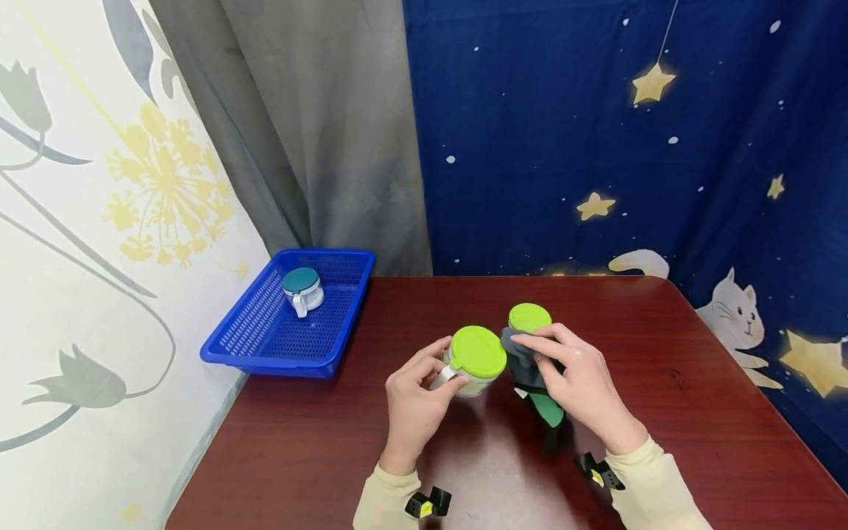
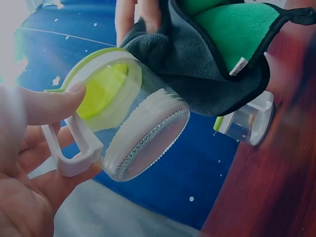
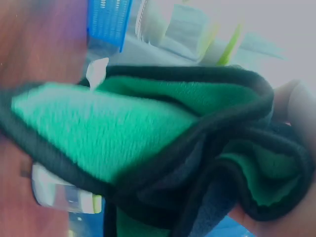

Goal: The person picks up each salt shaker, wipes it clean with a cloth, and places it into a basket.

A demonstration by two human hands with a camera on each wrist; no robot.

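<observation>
My left hand [image 1: 419,397] grips a clear jar with a lime-green lid [image 1: 478,352] by its white handle [image 2: 74,148], thumb near the lid. In the left wrist view the jar is tilted above the table. A grey and green cloth [image 1: 528,364] hangs from my right hand [image 1: 583,375], pinched between fingers and thumb against the jar's side by the lid. Its green face [image 3: 108,128] and black edging fill much of the right wrist view. Behind the cloth, a second lime-lidded jar [image 1: 530,316] stands on the table, partly hidden.
A blue plastic basket [image 1: 265,362] sits at the table's back left corner. Inside it is a jar with a teal lid [image 1: 301,280] and white handle. The dark red table [image 1: 318,456] ends at a grey curtain [image 1: 344,132] and a blue starry curtain [image 1: 530,147].
</observation>
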